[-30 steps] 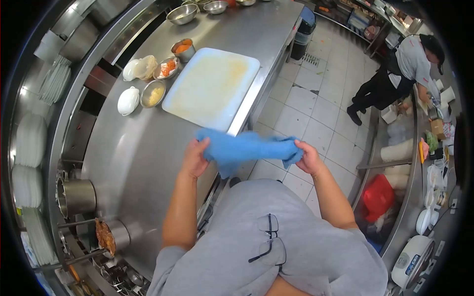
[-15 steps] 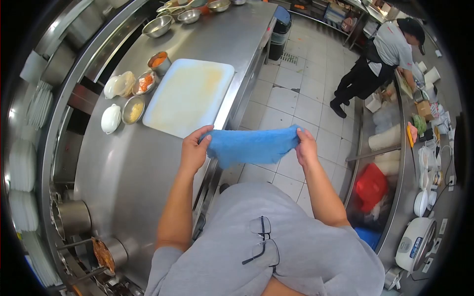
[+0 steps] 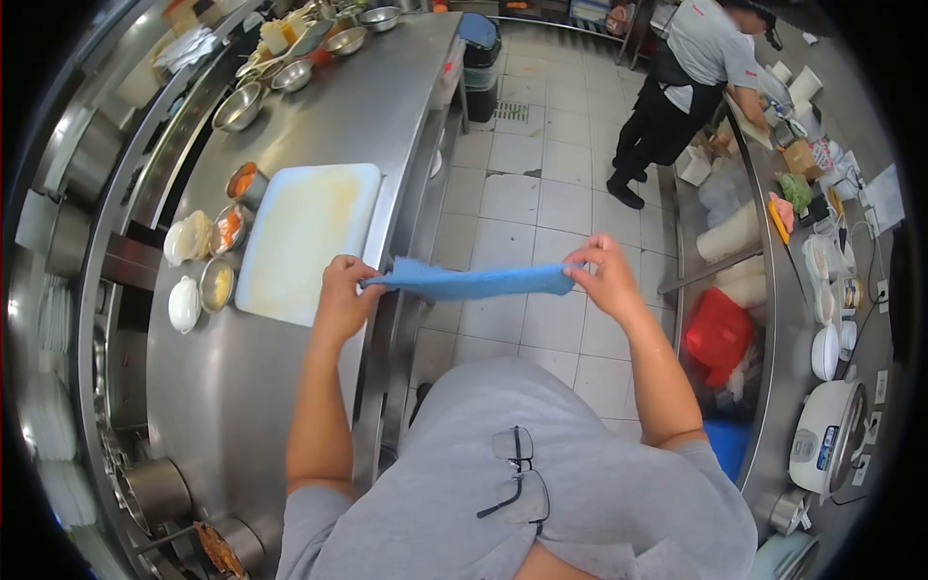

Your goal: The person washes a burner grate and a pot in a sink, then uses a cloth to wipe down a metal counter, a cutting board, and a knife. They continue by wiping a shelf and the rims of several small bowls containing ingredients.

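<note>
Rightward, blue label (image 3: pixel 826 447) on a white cooker (image 3: pixel 810 437), lettering too small to read. Steel counter (image 3: pixel 237 396) at left bears a white board (image 3: pixel 309 242), small bowls beside it; floor (image 3: pixel 561 208) of pale tiles. Co-worker (image 3: pixel 681 82) bends over the far worktop. Both forearms reach forward, hands well apart: blue cloth (image 3: pixel 478 281) stretched in the air between, left hand (image 3: pixel 345 290) pinching one end, right hand (image 3: pixel 601 273) the other.
</note>
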### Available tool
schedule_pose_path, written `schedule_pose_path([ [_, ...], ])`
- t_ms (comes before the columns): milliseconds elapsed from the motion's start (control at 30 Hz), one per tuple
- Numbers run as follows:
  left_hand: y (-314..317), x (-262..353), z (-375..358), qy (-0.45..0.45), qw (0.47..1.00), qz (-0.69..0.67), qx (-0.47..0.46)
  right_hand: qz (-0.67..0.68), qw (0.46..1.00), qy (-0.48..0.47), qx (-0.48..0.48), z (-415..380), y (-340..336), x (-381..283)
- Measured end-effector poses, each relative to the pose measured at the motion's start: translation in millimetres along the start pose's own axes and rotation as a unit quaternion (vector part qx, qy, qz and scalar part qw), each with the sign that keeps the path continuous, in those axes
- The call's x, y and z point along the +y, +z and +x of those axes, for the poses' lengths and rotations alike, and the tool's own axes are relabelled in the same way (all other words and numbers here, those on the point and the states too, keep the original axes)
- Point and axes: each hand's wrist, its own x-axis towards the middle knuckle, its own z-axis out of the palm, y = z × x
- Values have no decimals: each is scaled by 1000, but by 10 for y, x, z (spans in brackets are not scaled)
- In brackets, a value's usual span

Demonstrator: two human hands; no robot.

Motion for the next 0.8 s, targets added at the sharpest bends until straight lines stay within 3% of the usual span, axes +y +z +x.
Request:
schedule_pose_path([
  [33, 47, -46, 112, -32, 978, -203, -34, 49, 999, -12, 9, 126, -120, 70],
  [67, 114, -70, 230, -64, 914, -396, -66, 98, 995, -25, 18, 255, -243, 127],
  [100, 85, 1, 372, -83, 875, -467, -95, 94, 995, -23, 17, 395, -377, 123],
  [133, 171, 54, 476, -84, 873, -470, -94, 246, 966, 69, -30, 550, -502, 75],
  [167, 257, 97, 561, -137, 811, -562, -91, 390, 904, 157, -78, 675, -564, 56],
  [200, 341, 135, 628, -188, 737, -644, -83, 388, 905, 155, -84, 719, -486, 283],
  [267, 1012, 22, 463, -214, 590, -736, -255, 545, 721, 309, -298, 786, -198, 798],
  [300, 1107, 135, 418, -190, 630, -693, -297, 473, 765, 279, -336, 763, -184, 626],
  [333, 1218, 222, 390, -226, 625, -680, -309, 444, 810, 206, -324, 765, 3, 746],
  [400, 1286, 357, 509, -293, 570, -708, -297, 499, 739, 310, -331, 963, 167, 881],
  [433, 1335, 274, 652, -327, 582, -680, -304, 486, 744, 306, -340, 1143, 173, 945],
  [500, 1226, 120, 964, -264, 613, -698, -260, 475, 752, 295, -349, 1594, 175, 978],
  [567, 922, -84, 1367, -208, 641, -699, -241, 398, 863, 150, -272, 2040, -11, 799],
  [633, 463, -185, 1748, -130, 694, -687, -173, 334, 890, 108, -290, 2624, -256, 560],
  [667, 441, -300, 2013, -127, 693, -689, -167, 272, 909, 71, -307, 2957, -338, 454],
  [700, 436, -440, 2295, -150, 692, -686, -168, 268, 910, 66, -309, 3281, -331, 342],
  [733, 452, -573, 2538, -174, 690, -682, -169, 351, 878, 139, -296, 3578, -277, 209],
  [767, 548, -578, 2777, -269, 660, -681, -166, 428, 833, 210, -279, 3850, -214, 90],
  [800, 717, -629, 2979, -266, 662, -682, -158, 426, 835, 202, -283, 4105, -76, 78],
])
